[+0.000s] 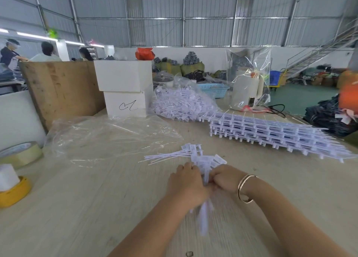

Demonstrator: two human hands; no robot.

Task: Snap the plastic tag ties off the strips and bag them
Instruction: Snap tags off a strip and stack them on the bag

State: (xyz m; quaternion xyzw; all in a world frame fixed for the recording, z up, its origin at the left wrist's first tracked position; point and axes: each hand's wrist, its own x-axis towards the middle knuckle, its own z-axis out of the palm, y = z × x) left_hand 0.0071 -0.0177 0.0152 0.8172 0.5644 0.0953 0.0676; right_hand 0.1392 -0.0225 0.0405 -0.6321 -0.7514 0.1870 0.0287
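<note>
— So, what have the hands got hold of?

— A bunch of white tag ties [205,172]. The left hand [187,183] and the right hand [225,179] are curled round the same bunch from either side, knuckles almost touching, with the tag heads fanning out just above the grip and the thin tails hanging below it, blurred.

— Both closed tight?

— Fingers curled on both, yes. Whether they hold a strip or loose ties I can't quite tell; the spot between the hands is smeared. There's a bracelet [244,188] on the right wrist.

— Anything loose close by?

— A few snapped ties [170,156] lie on the wooden table [77,208] just beyond the grip, tails pointing away to the left.

— And the strips?

— A stack of uncut strips [271,134] sits well beyond the hands, off to the right. Beyond the hands, straight ahead, an open clear bag of loose ties [180,104] leans against two stacked white boxes [124,86].

— Another bag?

— A flat, crumpled clear plastic bag [108,138] spreads over the table beyond and left of the grip. Far left of the hands there's a roll of tape [21,154] and a yellow tape dispenser [13,193].
</note>
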